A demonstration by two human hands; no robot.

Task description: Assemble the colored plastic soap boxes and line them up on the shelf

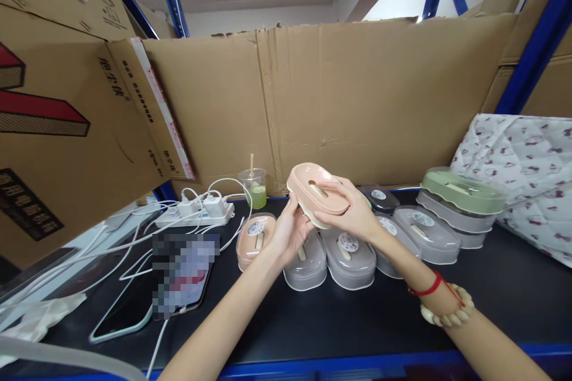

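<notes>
Foreground: black tabletop (pixel 304 327). Centre: a pink lidded box (pixel 300 187), tilted above a row of grey boxes (pixel 351 271), gripped jointly by the left hand (pixel 291 232) at its lower edge and the right hand (pixel 355 208) across its top. Behind: a drink cup (pixel 258 195); beyond it, a cardboard panel (pixel 357 95).

Between my left hand (pixel 290 232) and right hand (pixel 355 208) sits the held box (pixel 302 192), my clock's centre. Behind it, a cardboard panel (pixel 379 95) stands at twelve; a carton (pixel 67 131) is at ten. A cup (pixel 258 191) is at nine, the power strip (pixel 226 215) farther out; phones (pixel 203 289) lie at eight, past a nearer box (pixel 251 248). Other boxes (pixel 351 271) on the shelf (pixel 393 321) run from six to four, a stack (pixel 456 207) at three, fabric (pixel 531 172) beyond.
</notes>
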